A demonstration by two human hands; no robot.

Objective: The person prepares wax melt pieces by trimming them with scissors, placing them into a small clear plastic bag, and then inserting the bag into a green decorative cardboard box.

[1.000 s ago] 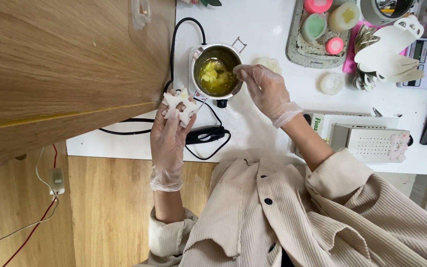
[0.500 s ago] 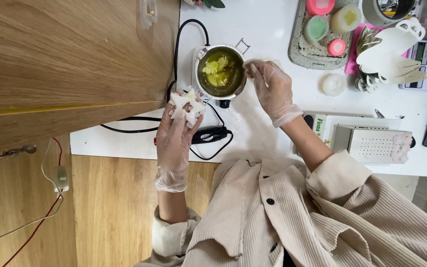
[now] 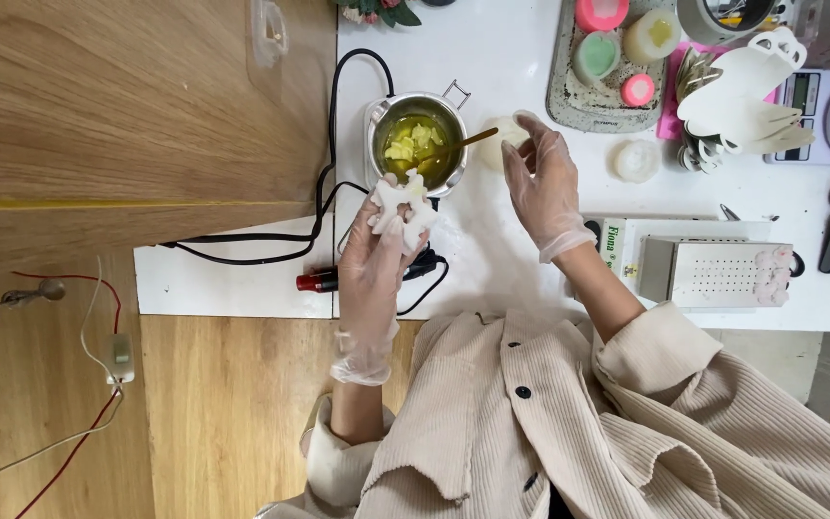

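- White bench point(image 3: 492, 58) carries a small steel melting pot point(image 3: 418, 142) of yellow liquid with pale lumps; likely hot, so take the pot by its side handle.
- Left hand point(image 3: 377, 264), gloved, fingers pinching a white lumpy wax piece point(image 3: 403, 207) just beside the pot rim; looks light, brittle, slick against the glove.
- Right hand point(image 3: 542, 183), gloved, fingers loosely spread near a thin stirring stick point(image 3: 463, 144).
- Stick's tip is sunk in the liquid; its grip is unclear.
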